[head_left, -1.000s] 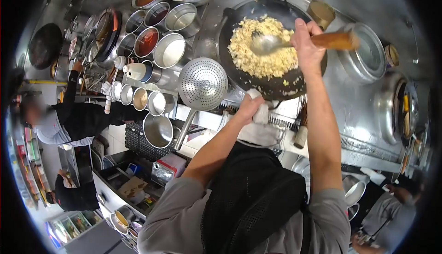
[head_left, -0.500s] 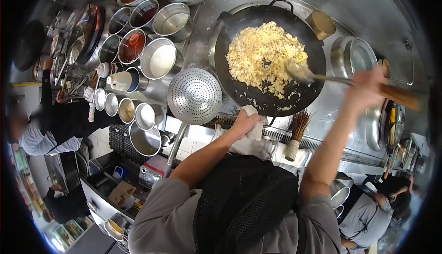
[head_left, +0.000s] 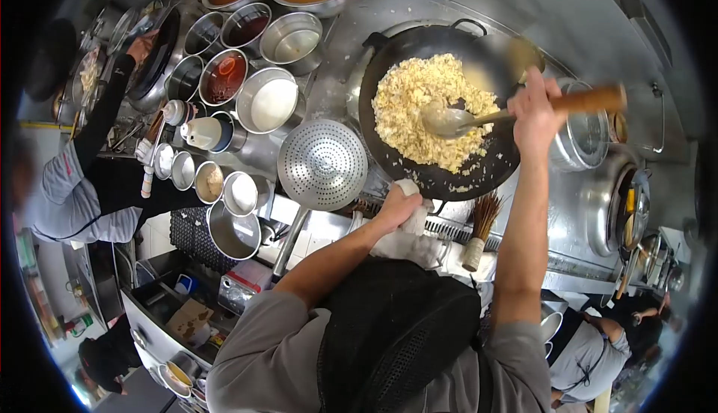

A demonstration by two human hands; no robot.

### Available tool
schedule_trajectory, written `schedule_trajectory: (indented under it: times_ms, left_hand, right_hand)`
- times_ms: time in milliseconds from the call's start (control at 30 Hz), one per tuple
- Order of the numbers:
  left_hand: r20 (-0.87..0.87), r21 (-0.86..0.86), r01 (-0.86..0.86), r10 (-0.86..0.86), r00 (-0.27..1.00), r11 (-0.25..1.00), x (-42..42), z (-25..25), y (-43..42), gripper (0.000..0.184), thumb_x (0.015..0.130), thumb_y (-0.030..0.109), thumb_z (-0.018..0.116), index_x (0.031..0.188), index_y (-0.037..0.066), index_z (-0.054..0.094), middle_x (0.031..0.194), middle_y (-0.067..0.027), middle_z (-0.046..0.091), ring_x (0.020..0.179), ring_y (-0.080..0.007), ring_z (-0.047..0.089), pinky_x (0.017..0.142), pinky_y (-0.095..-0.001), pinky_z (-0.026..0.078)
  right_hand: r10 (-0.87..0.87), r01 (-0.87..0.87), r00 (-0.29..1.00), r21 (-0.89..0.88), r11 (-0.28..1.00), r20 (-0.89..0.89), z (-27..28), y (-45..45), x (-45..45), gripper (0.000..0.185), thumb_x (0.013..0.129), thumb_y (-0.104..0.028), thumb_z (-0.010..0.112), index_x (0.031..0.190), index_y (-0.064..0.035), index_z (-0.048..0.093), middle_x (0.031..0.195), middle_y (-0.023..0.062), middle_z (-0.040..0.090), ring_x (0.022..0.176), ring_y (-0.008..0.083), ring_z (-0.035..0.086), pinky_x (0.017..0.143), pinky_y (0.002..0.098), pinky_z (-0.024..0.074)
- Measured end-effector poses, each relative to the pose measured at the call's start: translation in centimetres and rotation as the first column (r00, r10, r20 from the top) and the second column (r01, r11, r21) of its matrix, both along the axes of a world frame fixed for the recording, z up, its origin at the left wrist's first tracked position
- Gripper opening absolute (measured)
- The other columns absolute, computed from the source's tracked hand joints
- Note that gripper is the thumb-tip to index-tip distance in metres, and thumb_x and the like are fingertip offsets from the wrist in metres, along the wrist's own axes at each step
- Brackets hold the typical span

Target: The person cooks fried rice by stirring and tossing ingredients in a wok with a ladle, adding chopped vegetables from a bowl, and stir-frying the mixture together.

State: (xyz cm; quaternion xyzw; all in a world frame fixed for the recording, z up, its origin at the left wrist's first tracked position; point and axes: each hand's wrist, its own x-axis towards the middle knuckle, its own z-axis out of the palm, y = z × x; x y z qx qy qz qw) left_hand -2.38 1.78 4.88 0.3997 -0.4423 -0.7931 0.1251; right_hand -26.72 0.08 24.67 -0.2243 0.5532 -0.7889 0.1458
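Note:
My left hand [head_left: 399, 209] is closed on a folded white cloth [head_left: 416, 218] at the near edge of a black wok [head_left: 449, 183]. Fingers wrapped round its wooden handle, my right hand [head_left: 537, 114] holds a metal ladle [head_left: 447, 121] over the wok's right side. The ladle's bowl rests in fried rice with egg [head_left: 407, 99], which fills the middle of the wok. Loose grains stick to the dark metal near me. Left of the wok lies a round perforated strainer [head_left: 323, 164].
Metal pots of sauces and liquids [head_left: 269, 102] stand on the left, with small seasoning cups [head_left: 241, 193] nearer. A bamboo brush [head_left: 480, 233] lies by the wok's near edge. Lidded pots [head_left: 583, 132] are on the right. Other people [head_left: 82, 188] stand at far left and lower right.
My right hand has come back leftward from the wok's right, bringing the ladle into the rice. My left hand keeps its hold on the cloth. The person at left has reached an arm further forward.

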Motion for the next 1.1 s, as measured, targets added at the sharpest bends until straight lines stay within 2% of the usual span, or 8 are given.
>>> schedule_trajectory:
  times_ms: [267,400,467,633,733,933,1000,1100]
  left_hand:
    - [0.023,-0.183,-0.106,0.112,0.993,0.977,0.4,-3.9,1.2,0.012,0.079,0.003,0.060,0.091,-0.001,0.060,0.082,-0.0082,0.062,0.074,-0.0189,0.061,0.067,-0.0355,0.051]
    - [-0.063,-0.011,-0.082,0.081,0.995,0.997,0.8,-1.4,0.6,0.058,0.080,0.004,0.065,0.130,-0.008,0.040,0.115,-0.0186,0.059,0.111,-0.0296,0.060,0.095,-0.0373,0.049]
    - [0.051,-0.268,-0.086,0.103,0.993,0.960,0.2,-7.5,1.5,0.026,0.080,-0.001,0.059,0.105,-0.004,0.054,0.093,-0.0101,0.062,0.079,-0.0205,0.064,0.070,-0.0363,0.053]
    - [0.017,-0.225,-0.024,0.028,0.999,0.974,0.6,-7.5,1.4,0.057,0.082,0.009,0.066,0.128,-0.010,0.038,0.121,-0.0241,0.059,0.113,-0.0319,0.059,0.100,-0.0389,0.046]
    - [-0.004,-0.171,-0.067,0.067,0.998,0.983,0.3,-6.8,1.4,0.058,0.082,0.011,0.067,0.127,-0.011,0.039,0.119,-0.0235,0.059,0.110,-0.0319,0.060,0.100,-0.0392,0.046]
    - [-0.010,-0.257,-0.031,0.029,1.000,0.966,0.6,-7.2,1.0,0.057,0.081,0.011,0.068,0.124,-0.012,0.040,0.113,-0.0242,0.060,0.101,-0.0323,0.061,0.095,-0.0405,0.048]
    - [-0.045,-0.375,-0.014,-0.003,0.999,0.927,0.7,-9.2,1.4,0.055,0.080,0.012,0.069,0.121,-0.013,0.041,0.110,-0.0252,0.061,0.096,-0.0326,0.062,0.091,-0.0409,0.050]
    - [-0.003,-0.285,-0.026,0.026,1.000,0.958,0.9,-6.9,1.6,0.046,0.080,0.006,0.065,0.119,-0.010,0.046,0.105,-0.0209,0.063,0.086,-0.0275,0.064,0.081,-0.0388,0.052]
  right_hand:
    - [-0.043,-0.011,0.976,-0.244,0.970,-0.215,6.3,-2.4,1.4,0.038,0.094,-0.015,0.071,0.063,-0.0118,0.049,0.052,-0.0013,0.046,0.044,0.0084,0.042,0.043,0.0264,0.0329]
    - [0.275,-0.228,0.952,0.292,0.929,-0.132,2.3,-5.1,3.0,0.037,0.095,-0.012,0.070,0.066,-0.0131,0.047,0.053,-0.0057,0.041,0.041,0.0055,0.034,0.040,0.0258,0.0268]
    - [0.302,-0.205,0.927,0.377,0.903,-0.220,4.8,-5.8,6.4,0.037,0.094,-0.015,0.071,0.065,-0.0126,0.047,0.053,-0.0055,0.043,0.040,0.0056,0.034,0.038,0.0252,0.0256]
    - [0.418,-0.358,0.680,0.225,0.906,-0.602,7.1,-2.1,11.5,0.029,0.090,-0.014,0.073,0.068,-0.0081,0.056,0.062,-0.0007,0.054,0.057,0.0088,0.049,0.054,0.0275,0.0400]
    - [0.713,-0.323,0.598,0.704,0.633,-0.366,4.1,-0.9,11.3,0.035,0.093,-0.027,0.070,0.070,-0.0059,0.054,0.066,-0.0017,0.051,0.061,0.0111,0.045,0.056,0.0331,0.0387]
    - [0.663,-0.076,0.519,0.744,0.664,-0.539,7.3,5.3,11.8,0.037,0.097,-0.034,0.065,0.075,-0.0042,0.060,0.069,0.0012,0.060,0.063,0.0124,0.053,0.058,0.0350,0.0405]
    - [0.335,-0.206,0.702,0.271,0.940,-0.629,1.8,6.9,12.8,0.036,0.089,-0.016,0.076,0.062,-0.0075,0.053,0.056,0.0053,0.052,0.049,0.0159,0.051,0.048,0.0302,0.0398]
    - [0.208,0.196,0.617,0.404,0.894,-0.759,-3.0,4.5,8.8,0.040,0.094,-0.019,0.072,0.064,-0.0076,0.048,0.058,0.0057,0.048,0.049,0.0151,0.048,0.046,0.0313,0.0363]
